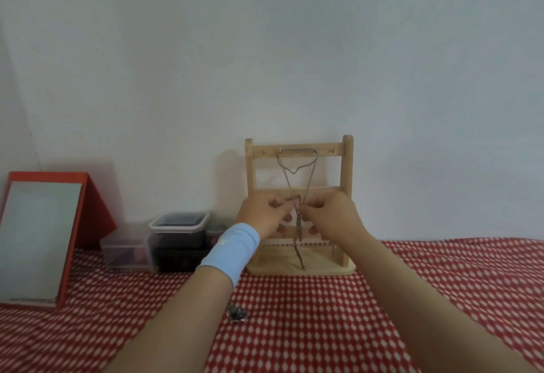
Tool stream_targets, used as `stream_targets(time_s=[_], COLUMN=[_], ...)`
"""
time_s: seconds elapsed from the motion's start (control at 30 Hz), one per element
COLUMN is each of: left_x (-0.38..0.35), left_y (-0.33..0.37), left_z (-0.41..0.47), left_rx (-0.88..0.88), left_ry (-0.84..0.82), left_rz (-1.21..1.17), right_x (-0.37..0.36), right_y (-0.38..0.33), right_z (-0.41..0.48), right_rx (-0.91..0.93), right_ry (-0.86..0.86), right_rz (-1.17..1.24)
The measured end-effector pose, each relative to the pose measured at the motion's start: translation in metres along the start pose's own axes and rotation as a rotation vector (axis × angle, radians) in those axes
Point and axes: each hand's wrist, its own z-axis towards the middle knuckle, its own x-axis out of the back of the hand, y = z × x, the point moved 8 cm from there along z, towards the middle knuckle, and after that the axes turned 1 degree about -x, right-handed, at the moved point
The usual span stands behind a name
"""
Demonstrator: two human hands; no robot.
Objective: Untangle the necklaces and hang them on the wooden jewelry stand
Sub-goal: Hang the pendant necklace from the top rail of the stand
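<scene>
A wooden jewelry stand (347, 166) stands against the wall on the red patterned cloth. Silver chain necklaces (297, 160) hang from hooks on its top bar and trail down to its base. In front of the stand's middle bar, my left hand (262, 215) pinches the chain from the left. My right hand (332, 216) pinches the same hanging strands from the right, fingertips nearly meeting. A light blue band wraps my left wrist. Another small silver necklace heap (237, 312) lies on the cloth beside my left forearm.
Left of the stand sit a dark lidded plastic container (179, 222) and a clear box (126, 252). A red-framed mirror (41, 237) leans at the far left. The white wall is directly behind the stand.
</scene>
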Motion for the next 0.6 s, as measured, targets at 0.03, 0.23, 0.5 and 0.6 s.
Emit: stream_targets(time_s=[0.03, 0.23, 0.5, 0.6], left_x=[-0.002, -0.02, -0.044, -0.049], left_y=[-0.004, -0.036, -0.044, -0.051], left_z=[-0.003, -0.019, -0.035, -0.037], left_rx=[0.006, 0.073, 0.006, 0.003], left_ry=[-0.011, -0.079, -0.189, -0.171], left_rz=[0.011, 0.077, 0.279, 0.295], right_x=[-0.004, -0.053, -0.057, -0.059], right_y=[0.003, 0.038, 0.068, 0.073], right_z=[-0.002, -0.019, -0.018, -0.023], right_rx=[-0.01, -0.098, -0.191, -0.212], right_ry=[-0.017, -0.268, -0.266, -0.278], right_rz=[-0.043, -0.381, -0.066, -0.032])
